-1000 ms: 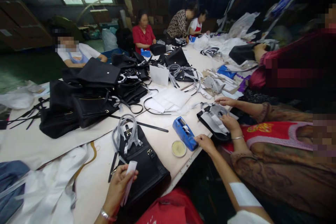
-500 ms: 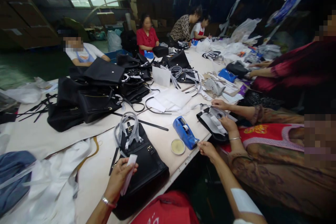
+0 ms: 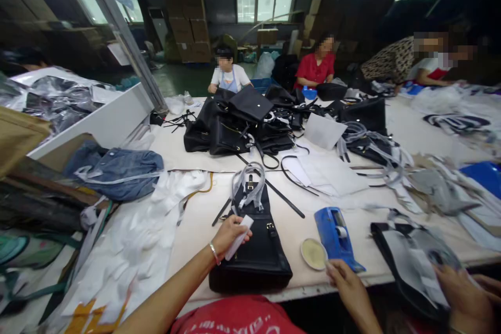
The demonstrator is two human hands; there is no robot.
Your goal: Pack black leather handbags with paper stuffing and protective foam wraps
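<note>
The left hand (image 3: 228, 237) grasps a white strip (image 3: 240, 238) over the bag (image 3: 260, 253), which lies on the table (image 3: 195, 229) at six o'clock. The right hand (image 3: 348, 281) is near five o'clock, dispenser (image 3: 331, 232) at its twelve, dish (image 3: 313, 254) at its ten; whether its fingertips pinch anything, I cannot tell.

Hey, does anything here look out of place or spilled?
I can't see any spill. The one oddity is the crumpled blue denim item on the left: it lies bunched up, and its colour and fabric don't match the pile of black bags to its right.
</note>
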